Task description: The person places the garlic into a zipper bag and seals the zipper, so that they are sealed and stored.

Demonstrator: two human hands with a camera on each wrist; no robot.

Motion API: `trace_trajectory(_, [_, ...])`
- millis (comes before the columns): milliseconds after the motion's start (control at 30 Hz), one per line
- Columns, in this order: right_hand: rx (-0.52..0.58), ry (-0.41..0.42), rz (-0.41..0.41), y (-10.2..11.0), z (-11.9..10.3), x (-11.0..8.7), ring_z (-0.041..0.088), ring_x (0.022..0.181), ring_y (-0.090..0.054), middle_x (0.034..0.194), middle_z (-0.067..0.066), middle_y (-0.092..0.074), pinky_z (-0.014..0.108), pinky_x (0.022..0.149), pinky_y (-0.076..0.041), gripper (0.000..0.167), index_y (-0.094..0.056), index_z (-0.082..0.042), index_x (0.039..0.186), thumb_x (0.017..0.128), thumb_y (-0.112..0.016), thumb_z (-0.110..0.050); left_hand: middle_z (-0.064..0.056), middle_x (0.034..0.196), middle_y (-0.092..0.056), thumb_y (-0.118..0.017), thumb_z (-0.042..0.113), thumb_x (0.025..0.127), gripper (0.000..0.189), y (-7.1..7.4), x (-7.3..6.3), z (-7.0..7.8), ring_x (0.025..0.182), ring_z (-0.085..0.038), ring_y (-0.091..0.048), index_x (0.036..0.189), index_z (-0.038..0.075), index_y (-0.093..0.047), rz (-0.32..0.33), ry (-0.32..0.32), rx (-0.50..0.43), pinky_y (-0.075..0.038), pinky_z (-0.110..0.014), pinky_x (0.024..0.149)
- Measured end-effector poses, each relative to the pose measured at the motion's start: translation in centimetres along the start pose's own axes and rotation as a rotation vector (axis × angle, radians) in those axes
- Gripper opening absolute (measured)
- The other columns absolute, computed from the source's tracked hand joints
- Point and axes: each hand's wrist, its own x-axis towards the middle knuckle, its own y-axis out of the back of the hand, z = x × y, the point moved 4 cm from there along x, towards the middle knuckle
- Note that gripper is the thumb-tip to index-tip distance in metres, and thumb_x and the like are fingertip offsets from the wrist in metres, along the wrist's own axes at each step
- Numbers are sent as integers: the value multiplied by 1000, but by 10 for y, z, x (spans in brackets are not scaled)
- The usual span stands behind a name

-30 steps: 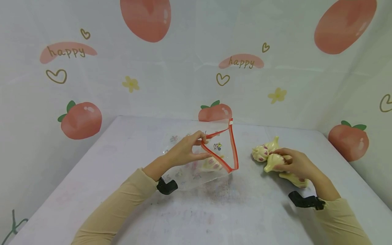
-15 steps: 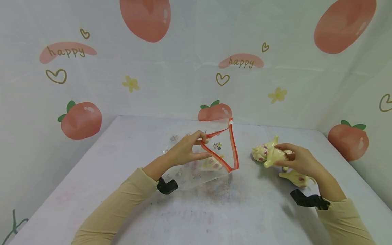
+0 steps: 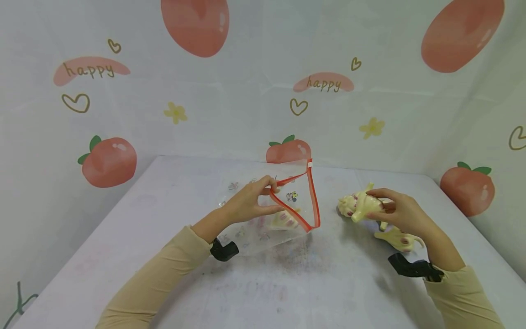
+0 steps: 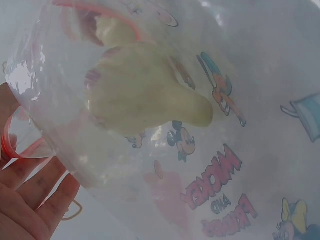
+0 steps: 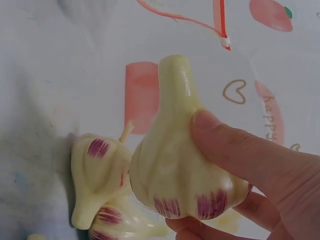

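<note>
My left hand [image 3: 251, 200] pinches the red-edged mouth of a clear zip bag [image 3: 246, 240], which gapes toward the right. Cartoon prints cover the bag, and a garlic bulb [image 4: 145, 92] shows through its film in the left wrist view. My right hand [image 3: 400, 212] grips another garlic bulb [image 5: 175, 145] between thumb and fingers, its stem pointing away from the palm. In the head view this held bulb hangs above the table, partly in front of other garlic bulbs [image 3: 347, 206]. One more garlic bulb [image 3: 396, 239] lies below the right hand.
A pale, stained table [image 3: 263, 292] fills the lower view. Behind it hangs a white cloth backdrop [image 3: 238, 100] printed with peaches, hearts and "happy". Black wrist mounts [image 3: 223, 250] sit on both forearms. A green cord [image 3: 19, 299] shows at the far left.
My right hand has lifted a garlic bulb off the group and shifted it slightly left over the last half second. The left hand and bag have stayed in place.
</note>
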Motion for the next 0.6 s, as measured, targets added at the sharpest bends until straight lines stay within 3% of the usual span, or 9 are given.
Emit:
trace_trajectory(100, [5,10,8,0,-3,0,43,94,-65,123,26,-56,49,77,-55,52,-55,-2,124,79,-74,-21,-13,105,-57,-74,18,80,39,0,0,0,110,-32,-63,100,7,-41,3,-10,-5,-48,-46,98])
trace_trajectory(233, [-2,24,26,2,-9,1,36,92,-66,125,23,-56,39,76,-57,51,-56,-5,124,79,-74,-22,-9,102,-56,-74,18,80,39,0,0,1,110,-31,-63,99,8,-41,8,-16,-5,-49,-45,98])
trace_trajectory(333, [-6,39,49,3,-14,2,13,88,-66,123,20,-58,24,74,-56,50,-57,-6,123,78,-75,-20,-9,102,-55,-74,17,80,39,1,0,2,110,-31,-63,99,8,-42,6,-14,-6,-49,-44,97])
trace_trajectory(467, [5,55,65,3,-18,4,-16,84,-51,119,18,-62,11,73,-50,50,-57,-7,122,77,-76,-19,-8,102,-55,-74,18,80,38,1,0,2,110,-31,-63,99,8,-42,3,-10,-5,-49,-43,98])
trace_trajectory(600, [13,64,71,3,-23,4,-19,84,-49,118,18,-62,7,73,-48,50,-57,-8,122,77,-76,-20,-10,103,-56,-73,18,80,38,0,0,2,111,-30,-63,99,8,-42,0,-4,0,-49,-43,98])
